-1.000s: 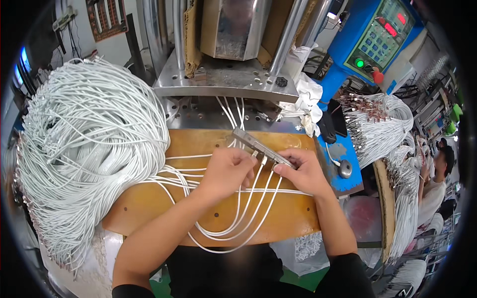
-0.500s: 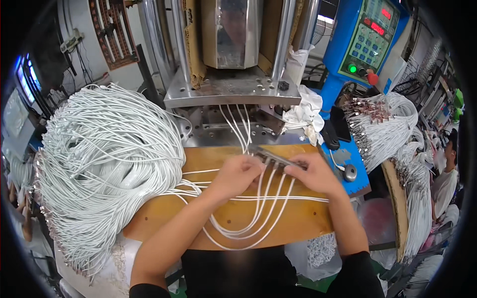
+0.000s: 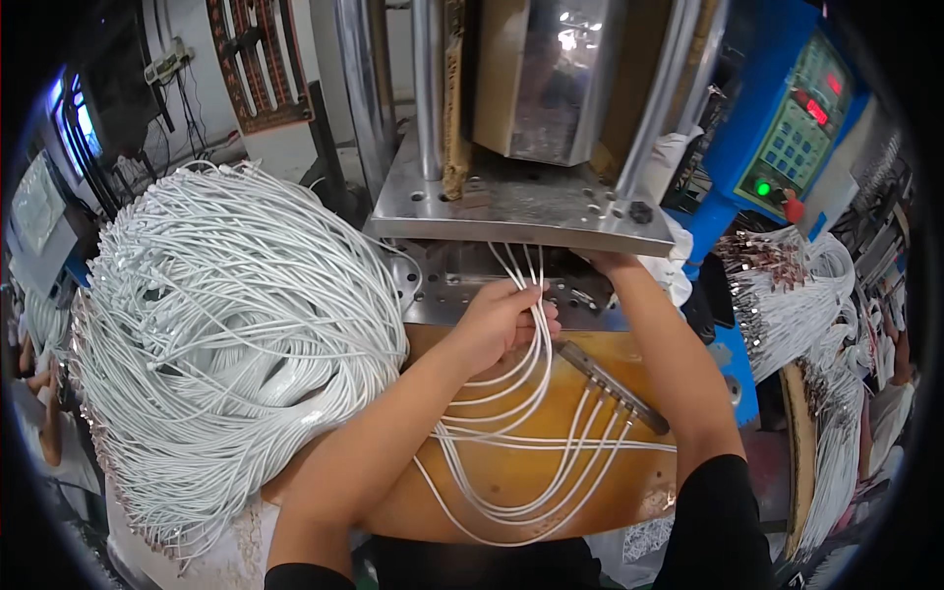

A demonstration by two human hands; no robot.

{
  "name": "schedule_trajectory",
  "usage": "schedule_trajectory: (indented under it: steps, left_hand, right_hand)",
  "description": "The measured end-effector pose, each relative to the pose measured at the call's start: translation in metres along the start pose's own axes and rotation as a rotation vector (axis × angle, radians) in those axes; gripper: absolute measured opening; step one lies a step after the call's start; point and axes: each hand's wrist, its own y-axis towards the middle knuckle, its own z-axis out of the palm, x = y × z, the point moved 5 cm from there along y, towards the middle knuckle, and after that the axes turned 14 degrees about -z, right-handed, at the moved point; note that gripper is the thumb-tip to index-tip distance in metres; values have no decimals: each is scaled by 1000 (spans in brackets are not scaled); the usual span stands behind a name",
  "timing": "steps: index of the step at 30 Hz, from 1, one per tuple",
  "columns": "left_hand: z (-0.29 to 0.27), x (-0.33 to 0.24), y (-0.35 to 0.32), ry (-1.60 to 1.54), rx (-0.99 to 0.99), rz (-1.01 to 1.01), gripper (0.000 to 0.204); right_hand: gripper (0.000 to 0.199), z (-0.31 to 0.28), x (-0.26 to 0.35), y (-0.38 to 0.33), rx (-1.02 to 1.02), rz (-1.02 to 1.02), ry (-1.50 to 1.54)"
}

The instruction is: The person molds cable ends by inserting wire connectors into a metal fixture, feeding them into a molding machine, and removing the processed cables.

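Note:
Several white cables (image 3: 542,344) run out from under the steel press plate (image 3: 511,228), and my left hand (image 3: 503,323) is closed round them just in front of the press. My right hand (image 3: 612,262) reaches in beneath the right side of that plate; its fingers are hidden there. On the brown work board (image 3: 462,393) lies a slotted metal bar (image 3: 615,388), tilted down to the right and touched by neither hand. Several white cable ends sit in this bar, and their cables loop toward the front edge of the board.
A large heap of white cables (image 3: 236,295) covers the left side. To the right stand a blue control box (image 3: 777,128) with a lit panel and more hanging cable bundles (image 3: 792,285). Steel columns (image 3: 429,88) rise from the press plate.
Both hands have left the metal bar, which now lies on the board. My left hand has taken hold of the cables at the press, and my right hand has moved under the plate.

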Motion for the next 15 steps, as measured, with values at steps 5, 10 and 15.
schedule_trajectory:
  steps: [5,10,15]
  left_hand:
    - [2,-6,-4,2,52,30,30]
    - [24,-30,-27,32,-3,-5,26]
    - [42,1,-66,399,82,-223,22]
  right_hand:
    - [46,17,-7,-2,-183,-103,-51]
    - [38,-29,21,-16,14,13,179]
    - [42,-83,77,-69,-63,-6,307]
